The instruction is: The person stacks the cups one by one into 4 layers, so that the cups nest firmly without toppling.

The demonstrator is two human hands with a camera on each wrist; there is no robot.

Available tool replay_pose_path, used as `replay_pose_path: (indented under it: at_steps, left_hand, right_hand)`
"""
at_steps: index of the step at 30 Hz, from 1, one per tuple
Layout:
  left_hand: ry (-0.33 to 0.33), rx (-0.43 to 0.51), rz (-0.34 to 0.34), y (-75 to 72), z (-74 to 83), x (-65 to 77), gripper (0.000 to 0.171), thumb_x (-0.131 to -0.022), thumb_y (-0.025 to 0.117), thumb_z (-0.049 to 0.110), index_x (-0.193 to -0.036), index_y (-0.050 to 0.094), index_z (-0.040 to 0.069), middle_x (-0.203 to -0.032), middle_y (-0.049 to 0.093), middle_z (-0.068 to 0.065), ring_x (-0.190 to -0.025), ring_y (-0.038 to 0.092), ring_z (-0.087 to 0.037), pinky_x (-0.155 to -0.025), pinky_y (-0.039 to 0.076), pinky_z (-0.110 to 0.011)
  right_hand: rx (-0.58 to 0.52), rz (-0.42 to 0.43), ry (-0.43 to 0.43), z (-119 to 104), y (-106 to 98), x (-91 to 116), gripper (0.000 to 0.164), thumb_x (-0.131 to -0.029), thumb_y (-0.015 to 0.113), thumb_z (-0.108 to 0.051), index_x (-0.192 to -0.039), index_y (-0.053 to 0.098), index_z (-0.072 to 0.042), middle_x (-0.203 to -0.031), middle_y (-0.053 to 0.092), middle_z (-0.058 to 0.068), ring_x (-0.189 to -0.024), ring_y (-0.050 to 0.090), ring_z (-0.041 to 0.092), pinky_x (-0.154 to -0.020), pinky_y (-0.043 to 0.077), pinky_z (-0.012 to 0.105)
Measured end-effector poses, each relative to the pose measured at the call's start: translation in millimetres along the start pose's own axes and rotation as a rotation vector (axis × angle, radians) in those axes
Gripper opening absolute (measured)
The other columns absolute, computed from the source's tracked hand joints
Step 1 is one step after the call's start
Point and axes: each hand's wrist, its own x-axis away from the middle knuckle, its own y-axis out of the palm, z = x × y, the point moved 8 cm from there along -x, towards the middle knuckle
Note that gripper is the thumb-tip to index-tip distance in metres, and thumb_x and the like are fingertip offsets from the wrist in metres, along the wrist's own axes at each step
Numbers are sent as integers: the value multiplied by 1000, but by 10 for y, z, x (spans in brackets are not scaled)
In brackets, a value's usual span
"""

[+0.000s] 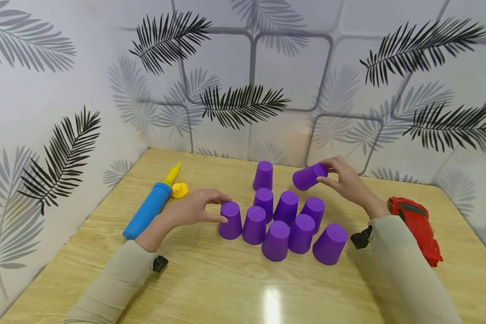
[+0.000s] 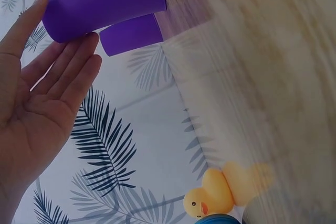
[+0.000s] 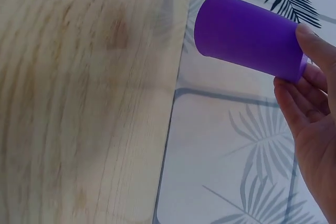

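Observation:
At the left end of a cluster of upside-down purple cups, my left hand [image 1: 195,208] pinches the base of one upright-standing purple cup [image 1: 230,222] between thumb and fingers. The left wrist view has that cup [image 2: 105,6] with the thumb at one side and fingertips at the other. At the back right, my right hand [image 1: 347,181] grips another purple cup [image 1: 305,177] by its base end, tilted on its side with the mouth facing left. The right wrist view puts this cup [image 3: 249,38] off the tabletop. Between the hands stand several more purple cups [image 1: 276,243], mouths down.
On the left lie a blue and yellow hand pump [image 1: 147,211] and a yellow rubber duck [image 1: 180,190]. A red toy car [image 1: 417,227] sits beyond my right forearm. A patterned wall [image 1: 275,130] borders the back of the wooden table [image 1: 210,288].

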Motion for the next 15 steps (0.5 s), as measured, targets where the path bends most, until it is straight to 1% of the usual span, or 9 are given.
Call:
replay_pose_path:
  at_steps: [3,6,10,15]
  left_hand:
    - [13,-5,17,3,5,-17,49,-83,78,31,-125,64,9,-121,69,-7,-109,66,-22,-96,56,-42]
    - [28,-6,31,7,8,-24,46,-84,77,30,-123,65,9,-118,70,-5,-106,67,-19,-94,57,-41]
    - [39,1,42,18,7,-31,42,-85,76,28,-121,66,9,-115,71,-5,-104,67,-19,-92,58,-41]
    - [46,6,53,20,12,-24,40,-85,76,28,-119,67,9,-113,71,-6,-103,68,-19,-92,58,-41]
  right_hand:
    - [-18,-26,-11,10,87,-90,40,-89,70,-6,-123,55,8,-112,56,20,-101,61,34,-92,55,50]
    - [-30,-70,-20,18,192,-178,39,-89,70,-8,-122,55,8,-110,56,20,-101,62,34,-92,55,50]
    - [-40,-133,-15,30,318,-266,39,-90,70,-11,-121,55,6,-111,56,19,-103,62,34,-92,56,50]
    - [-37,-179,-14,9,425,-357,39,-90,70,-12,-122,56,4,-112,57,18,-104,63,34,-93,56,48]
